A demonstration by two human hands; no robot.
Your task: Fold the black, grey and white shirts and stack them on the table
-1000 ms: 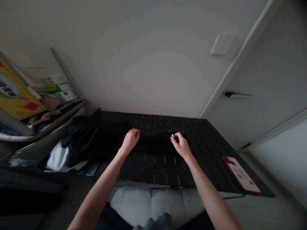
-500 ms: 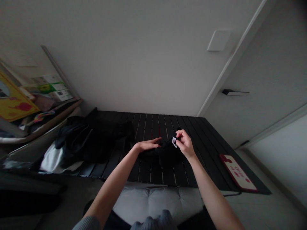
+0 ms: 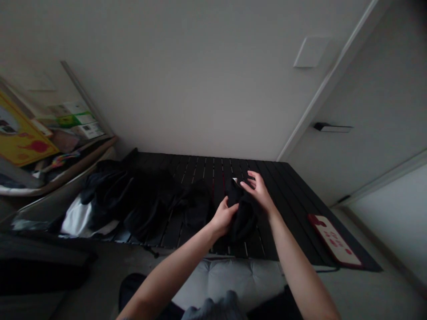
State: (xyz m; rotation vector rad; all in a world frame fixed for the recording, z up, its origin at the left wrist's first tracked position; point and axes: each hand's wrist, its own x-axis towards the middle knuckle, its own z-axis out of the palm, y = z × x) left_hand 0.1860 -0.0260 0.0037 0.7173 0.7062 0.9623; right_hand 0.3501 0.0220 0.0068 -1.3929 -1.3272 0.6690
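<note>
A black cloth garment (image 3: pixel 245 218) lies bunched on the dark slatted table (image 3: pixel 276 178), its exact kind hard to make out in the dim light. A bit of its white label (image 3: pixel 235 179) peeks out at the far edge. My left hand (image 3: pixel 226 217) grips the garment's left side, with the thumb raised and the fingers partly hidden by cloth. Against the right side is my right hand (image 3: pixel 258 191), open, its fingers spread and pointing away from me. More black cloth (image 3: pixel 196 204) lies just left of my left hand.
A pile of dark clothing (image 3: pixel 133 195) with a white piece (image 3: pixel 77 218) covers the table's left end. A cream and red board (image 3: pixel 336 242) lies near the right corner. The wall (image 3: pixel 200 89) borders the far edge; a grey cushion (image 3: pixel 230 278) is in front of me.
My right hand has let go of the white label and opened. My left hand has moved right and nearer to me, closing on the garment. Black cloth now shows left of it.
</note>
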